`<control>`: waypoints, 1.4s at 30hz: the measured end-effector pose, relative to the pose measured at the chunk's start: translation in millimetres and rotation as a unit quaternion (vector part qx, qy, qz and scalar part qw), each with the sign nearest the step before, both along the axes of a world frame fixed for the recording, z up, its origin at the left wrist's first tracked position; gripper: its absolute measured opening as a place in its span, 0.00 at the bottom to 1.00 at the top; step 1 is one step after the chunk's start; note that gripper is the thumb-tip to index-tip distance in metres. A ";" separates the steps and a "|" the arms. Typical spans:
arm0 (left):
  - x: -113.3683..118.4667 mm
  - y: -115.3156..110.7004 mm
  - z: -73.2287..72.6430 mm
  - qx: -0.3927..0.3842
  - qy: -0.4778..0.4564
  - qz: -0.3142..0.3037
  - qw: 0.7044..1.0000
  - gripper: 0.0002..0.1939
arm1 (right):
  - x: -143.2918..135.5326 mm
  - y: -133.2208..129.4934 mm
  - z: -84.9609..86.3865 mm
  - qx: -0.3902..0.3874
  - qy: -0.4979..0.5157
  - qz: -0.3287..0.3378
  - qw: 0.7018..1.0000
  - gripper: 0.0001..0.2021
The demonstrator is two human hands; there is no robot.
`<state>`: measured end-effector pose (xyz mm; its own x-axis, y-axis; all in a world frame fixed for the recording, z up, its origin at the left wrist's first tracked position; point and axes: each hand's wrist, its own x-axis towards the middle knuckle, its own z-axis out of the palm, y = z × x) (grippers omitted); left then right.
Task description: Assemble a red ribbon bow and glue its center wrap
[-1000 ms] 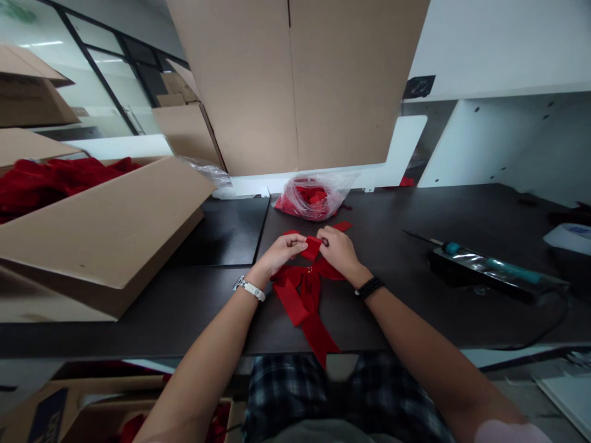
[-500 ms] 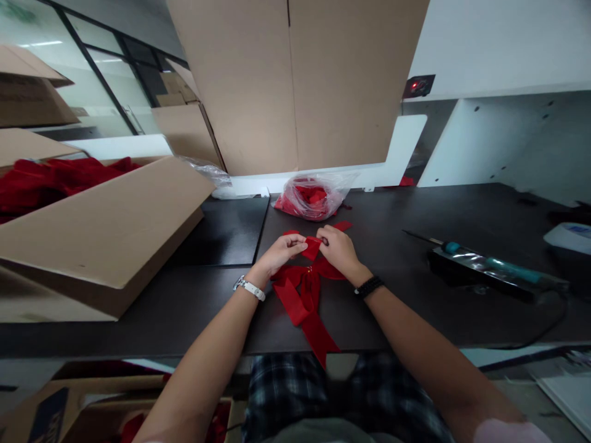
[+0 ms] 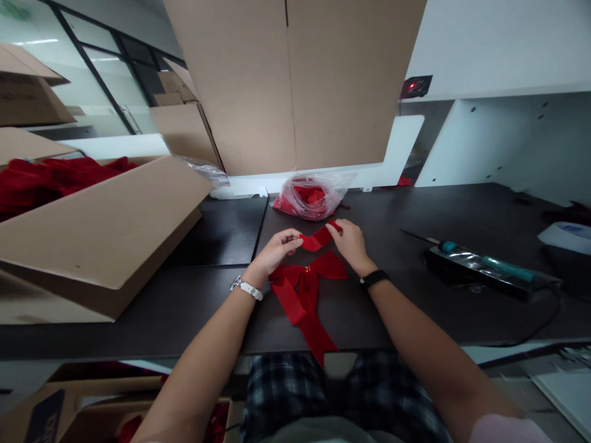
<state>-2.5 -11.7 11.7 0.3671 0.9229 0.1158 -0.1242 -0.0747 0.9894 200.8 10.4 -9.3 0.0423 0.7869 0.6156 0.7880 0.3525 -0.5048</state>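
left hand and right hand each pinch one end of short red ribbon strip, stretched between them just above dark surface. red bow lies on surface under strip, tails trailing toward near edge. plastic bag of red pieces just behind hands. soldering iron well to right.

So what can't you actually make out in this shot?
- Head view: how the left hand and right hand pinch the red ribbon strip; fingers cover its ends.
- Plastic bag contents: red, blurred by film.
- Gold spot at the red bow centre: too small.
- Tool cord: cut off right.
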 end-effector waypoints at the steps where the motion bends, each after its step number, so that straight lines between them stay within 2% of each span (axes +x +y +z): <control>1: -0.5 0.1 0.5 -0.008 -0.026 0.009 1.000 0.17 | 3.3 3.1 -1.0 -0.004 0.025 -0.002 1.000 0.16; 5: 0.4 1.2 -1.8 -0.019 -0.103 0.022 0.994 0.19 | 7.1 9.9 -4.6 -0.044 0.092 -0.009 0.995 0.18; 8: 2.3 1.2 -2.9 -0.015 -0.121 0.015 0.992 0.18 | 8.1 9.8 -6.0 -0.048 0.079 -0.025 0.995 0.17; 10: 1.3 0.4 1.0 -0.013 -0.155 0.024 0.988 0.17 | 12.1 9.1 -6.0 -0.036 0.053 -0.045 0.997 0.15; 14: -8.4 0.7 14.8 -0.015 -0.237 0.094 0.967 0.18 | 22.0 11.6 -8.3 -0.050 0.019 -0.062 0.997 0.14; 16: -13.5 3.0 17.2 -0.025 -0.246 0.117 0.962 0.19 | 23.2 14.9 -11.7 -0.065 0.038 -0.045 0.996 0.12; 18: -16.1 6.1 14.4 -0.041 -0.237 0.127 0.962 0.20 | 21.2 17.7 -15.0 -0.047 0.058 -0.034 0.997 0.09; 21: -14.3 9.5 5.1 -0.064 -0.185 0.133 0.972 0.19 | 14.6 16.5 -14.1 0.014 0.051 -0.032 0.998 0.18; 23: -10.3 10.1 -0.7 -0.079 -0.130 0.121 0.981 0.19 | 8.0 11.5 -9.1 0.035 0.055 0.036 0.997 0.17; 25: -5.3 9.5 -4.7 -0.085 -0.082 0.098 0.988 0.20 | -0.6 4.6 -3.5 0.019 0.076 0.167 0.983 0.15; 27: -0.6 8.6 -7.2 -0.079 -0.051 0.069 0.993 0.19 | -9.8 -1.4 0.0 -0.015 0.086 0.280 0.956 0.14; 29: 2.2 8.5 -9.0 -0.067 -0.018 0.036 0.997 0.17 | -16.7 -4.5 0.1 -0.036 0.081 0.319 0.944 0.12; 31: 2.3 9.9 -11.0 -0.034 0.039 0.035 0.998 0.12 | -18.7 -3.8 -2.0 -0.044 0.077 0.292 0.952 0.10; 33: -0.8 12.9 -14.0 0.048 0.129 0.102 0.985 0.09 | -14.9 -0.3 -4.7 -0.044 0.074 0.216 0.973 0.10; 35: -6.0 16.4 -18.4 0.156 0.231 0.192 0.941 0.06 | -7.3 4.1 -7.1 -0.027 0.047 0.129 0.990 0.06; 37: -11.4 19.1 -23.8 0.236 0.322 0.237 0.886 0.03 | 0.5 7.3 -9.3 -0.006 -0.009 0.064 0.998 0.02; 39: -15.3 20.2 -29.1 0.273 0.393 0.237 0.846 0.06 | 5.4 8.6 -11.6 -0.001 -0.059 0.018 0.998 0.09; 42: -18.0 19.6 -35.0 0.288 0.468 0.221 0.806 0.11 | 5.9 8.3 -14.7 -0.015 -0.076 -0.037 0.996 0.18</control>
